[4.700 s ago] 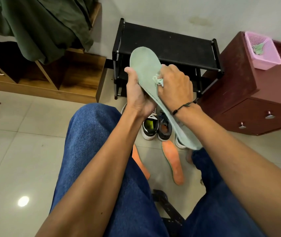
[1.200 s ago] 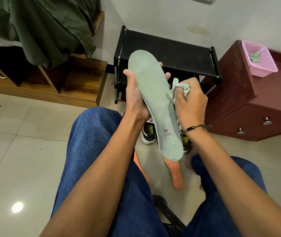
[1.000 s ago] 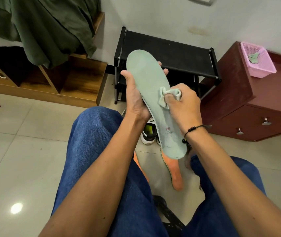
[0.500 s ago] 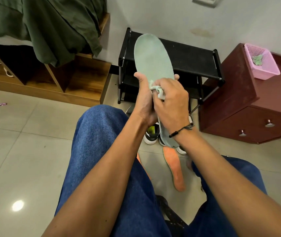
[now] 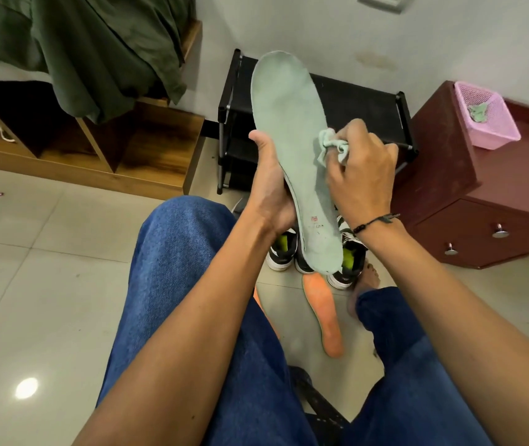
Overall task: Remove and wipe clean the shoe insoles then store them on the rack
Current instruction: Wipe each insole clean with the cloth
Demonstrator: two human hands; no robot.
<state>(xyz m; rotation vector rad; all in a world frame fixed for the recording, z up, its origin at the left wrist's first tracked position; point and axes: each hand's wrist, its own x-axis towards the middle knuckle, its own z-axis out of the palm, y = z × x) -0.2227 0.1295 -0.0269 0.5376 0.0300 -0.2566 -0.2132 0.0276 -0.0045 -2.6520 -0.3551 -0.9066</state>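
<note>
Item, change: half a second back our right hand [image 5: 361,175] lay over the middle of the long pale-green foam insole [image 5: 292,146], covering it; now the hand has slid to the insole's right edge and the whole upper face shows. We judge one wiping stroke is ending and this insole is near done, though not yet on the rack

Item, left hand [image 5: 269,188]: fingers curled round the insole's left edge near its middle, thumb on the front, holding it upright between our knees, toe end far, heel end near

Item, right hand: fingers curled, pinching a small crumpled pale-green cloth [image 5: 332,148] against the insole's right edge

Item, insole: matte, slightly mottled and worn toward the toe, with a small red mark and faint print near the heel; whether any dirt remains we cannot tell

Item, two flat orange insoles [image 5: 324,313] on the tiled floor near our feet, one mostly hidden behind our left knee

Item, black-and-white trainers with yellow-green linings [image 5: 284,252], on the floor behind the held insole

Item, black metal-framed shoe rack [image 5: 366,104], far, against the wall, its top shelf bare where visible
</note>
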